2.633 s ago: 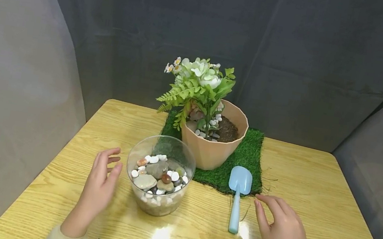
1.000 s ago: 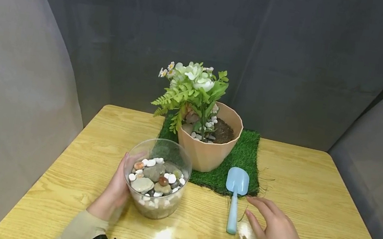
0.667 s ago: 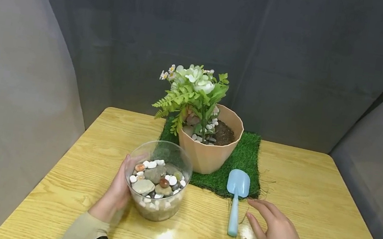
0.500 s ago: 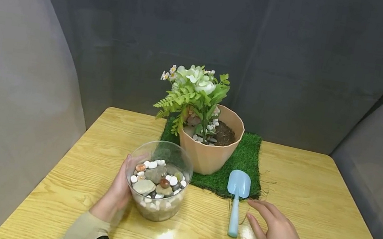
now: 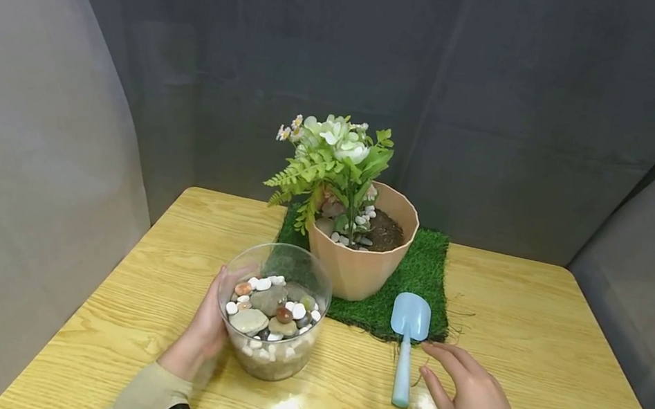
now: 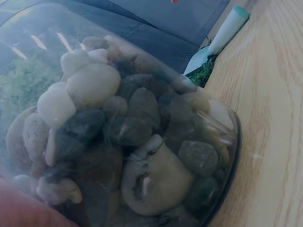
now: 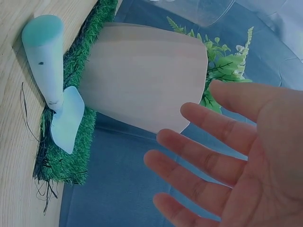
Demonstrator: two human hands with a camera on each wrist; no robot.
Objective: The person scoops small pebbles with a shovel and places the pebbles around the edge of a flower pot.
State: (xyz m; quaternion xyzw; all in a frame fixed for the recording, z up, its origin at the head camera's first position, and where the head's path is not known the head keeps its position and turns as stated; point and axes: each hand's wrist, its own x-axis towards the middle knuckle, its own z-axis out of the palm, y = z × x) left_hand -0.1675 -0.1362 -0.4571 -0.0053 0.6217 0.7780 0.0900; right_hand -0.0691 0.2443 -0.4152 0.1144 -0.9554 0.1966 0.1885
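A clear bowl (image 5: pixel 265 367) stands upright on the table, holding white pebbles and larger grey and brown stones (image 5: pixel 250 321). My left hand (image 5: pixel 205 327) cups its left side, and fingers show faintly through the far wall. The left wrist view has the stones close up through the bowl's side (image 6: pixel 220 111), with a blurred finger at the lower left corner. To the right lies a light blue hand trowel (image 5: pixel 404 362), its blade on the turf mat. My right hand (image 5: pixel 479 400) hovers beside the trowel, apart from it. Its fingers are spread and relaxed in the right wrist view.
Behind the bowl, a peach flowerpot (image 5: pixel 356 271) with soil, pebbles and a white-flowered plant (image 5: pixel 334 156) sits on a green artificial turf mat (image 5: pixel 428 267). Grey cloth walls (image 5: pixel 503 117) enclose the wooden table (image 5: pixel 538 318) at the back and both sides.
My left hand has moved right from beside the bowl to cup its left side. My right hand has shifted slightly left towards the trowel. Bowl, pot and trowel keep their places.
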